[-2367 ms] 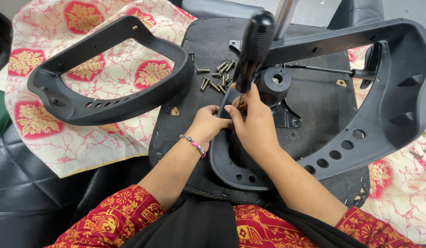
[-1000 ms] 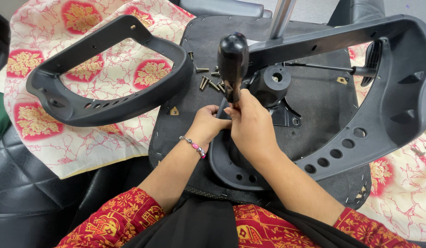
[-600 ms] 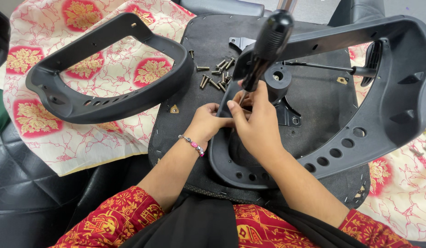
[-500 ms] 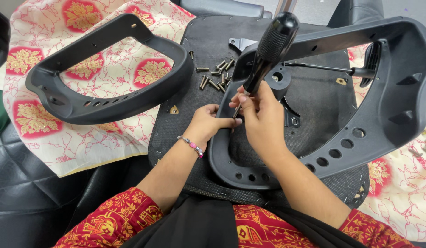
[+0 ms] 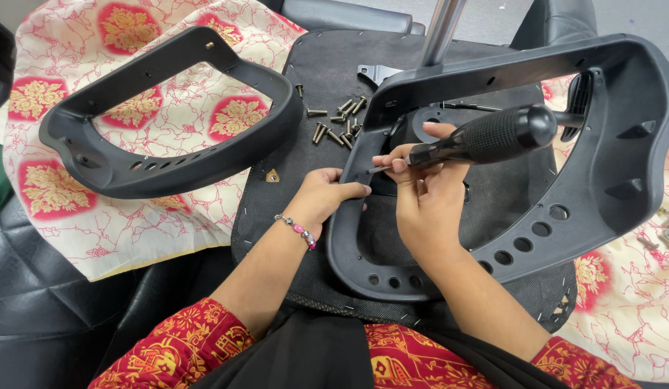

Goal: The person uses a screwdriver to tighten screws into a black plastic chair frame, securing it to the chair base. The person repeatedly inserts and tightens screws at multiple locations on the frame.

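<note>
sideways now, the screwdriver (image 5: 486, 137) lies level, tip left, gripped by right hand (image 5: 428, 198).

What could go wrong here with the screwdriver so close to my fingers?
The screwdriver lies tilted nearly flat, its tip beside the left hand on the edge of the armrest frame. If it slips, it could jab those fingers. The right hand pinches it near the tip, so the heavy handle may wobble. The loose screws lie unboxed on the seat base and could roll off.
</note>
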